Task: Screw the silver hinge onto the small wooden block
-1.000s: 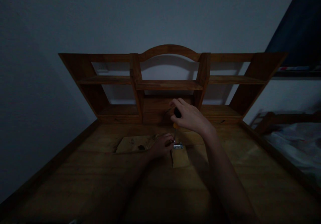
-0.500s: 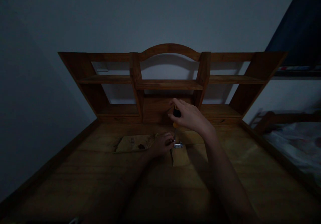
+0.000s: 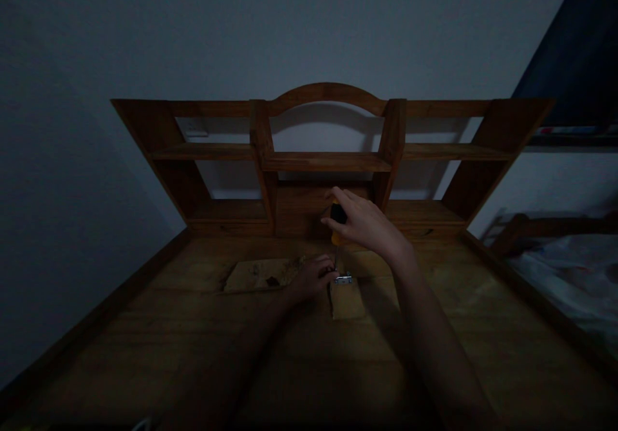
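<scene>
We find the desk (image 3: 145, 347) set against the wall (image 3: 309, 26), with the shelf unit (image 3: 326, 161) standing on its rear edge. Two wood pieces lie on the desktop before the shelf unit: the long board (image 3: 258, 275) to the left, the small block (image 3: 346, 301) to the right and nearer us. The metal hinge (image 3: 343, 280) sits on the far end of the small block. The bed (image 3: 570, 276) stands right of the desk.

Dim home bedroom: wooden desk (image 3: 145, 328) with shelf hutch (image 3: 328, 161), bed (image 3: 570, 276) alongside.
</scene>
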A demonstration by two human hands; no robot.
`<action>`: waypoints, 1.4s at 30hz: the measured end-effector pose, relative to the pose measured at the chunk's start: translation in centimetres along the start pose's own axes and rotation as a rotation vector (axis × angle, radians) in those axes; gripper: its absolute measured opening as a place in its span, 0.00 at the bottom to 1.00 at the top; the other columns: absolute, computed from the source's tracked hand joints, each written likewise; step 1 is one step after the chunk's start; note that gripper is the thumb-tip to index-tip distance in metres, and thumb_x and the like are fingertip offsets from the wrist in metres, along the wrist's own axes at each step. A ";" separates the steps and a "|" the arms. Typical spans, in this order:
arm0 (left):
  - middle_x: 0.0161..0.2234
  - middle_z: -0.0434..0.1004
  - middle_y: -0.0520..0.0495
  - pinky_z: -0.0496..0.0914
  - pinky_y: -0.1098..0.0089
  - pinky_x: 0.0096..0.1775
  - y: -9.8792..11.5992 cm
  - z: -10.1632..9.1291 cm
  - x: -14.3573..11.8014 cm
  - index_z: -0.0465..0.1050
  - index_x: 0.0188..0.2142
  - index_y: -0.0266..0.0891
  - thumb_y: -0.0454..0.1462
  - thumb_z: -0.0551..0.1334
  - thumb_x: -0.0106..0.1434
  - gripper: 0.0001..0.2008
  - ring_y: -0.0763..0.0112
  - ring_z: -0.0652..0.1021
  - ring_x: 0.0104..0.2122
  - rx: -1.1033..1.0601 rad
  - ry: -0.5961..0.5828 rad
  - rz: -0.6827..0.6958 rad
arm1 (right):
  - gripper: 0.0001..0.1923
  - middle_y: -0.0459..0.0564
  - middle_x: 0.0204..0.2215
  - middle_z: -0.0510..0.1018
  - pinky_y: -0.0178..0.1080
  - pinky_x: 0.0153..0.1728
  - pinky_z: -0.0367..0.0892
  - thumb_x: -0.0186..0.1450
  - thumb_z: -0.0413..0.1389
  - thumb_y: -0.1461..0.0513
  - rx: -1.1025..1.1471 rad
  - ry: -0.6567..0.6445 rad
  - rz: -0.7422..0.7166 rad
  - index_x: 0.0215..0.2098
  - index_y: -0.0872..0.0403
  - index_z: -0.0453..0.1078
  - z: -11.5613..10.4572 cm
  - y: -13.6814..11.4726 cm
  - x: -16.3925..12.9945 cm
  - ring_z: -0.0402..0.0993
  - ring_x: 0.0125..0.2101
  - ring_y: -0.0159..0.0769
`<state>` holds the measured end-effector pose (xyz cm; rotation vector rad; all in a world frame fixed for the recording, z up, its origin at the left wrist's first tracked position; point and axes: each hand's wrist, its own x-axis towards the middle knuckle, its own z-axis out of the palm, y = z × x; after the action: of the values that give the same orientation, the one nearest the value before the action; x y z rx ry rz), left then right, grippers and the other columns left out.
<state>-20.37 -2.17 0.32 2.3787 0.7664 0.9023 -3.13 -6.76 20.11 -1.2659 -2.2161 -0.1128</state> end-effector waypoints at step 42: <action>0.37 0.71 0.49 0.64 0.70 0.40 -0.4 0.1 0.0 0.69 0.34 0.38 0.41 0.60 0.69 0.10 0.69 0.72 0.37 0.096 -0.017 -0.002 | 0.19 0.53 0.51 0.72 0.44 0.47 0.66 0.66 0.55 0.59 0.005 0.002 -0.026 0.56 0.50 0.62 0.1 0.0 0.1 0.72 0.47 0.44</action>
<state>-20.48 -1.89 0.03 2.4656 0.8222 0.8612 -3.24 -6.64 20.11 -1.2340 -2.2301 -0.1191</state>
